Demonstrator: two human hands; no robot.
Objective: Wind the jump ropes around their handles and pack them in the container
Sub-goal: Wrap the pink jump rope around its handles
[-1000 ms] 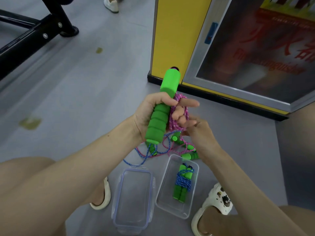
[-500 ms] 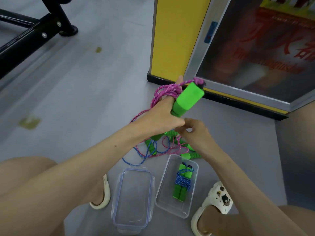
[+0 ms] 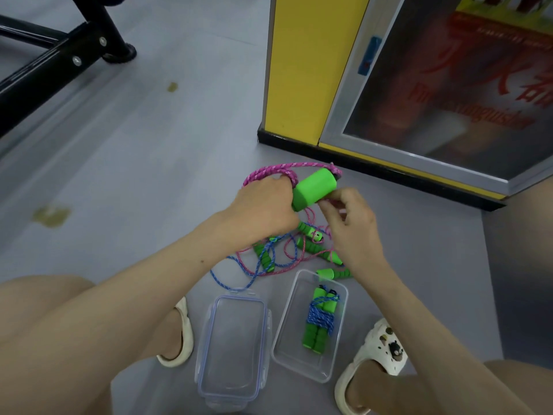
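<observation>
Lower now, the green foam handle (image 3: 312, 188) has tipped sideways, gripped by my left hand (image 3: 263, 208); my right hand (image 3: 353, 226) pinches the pink rope (image 3: 269, 172), so I judge another wrap is underway.

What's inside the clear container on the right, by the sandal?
One jump rope bundle: two green handles side by side, wrapped with blue rope, lying in the container. Anything under the bundle is covered by it.
</observation>
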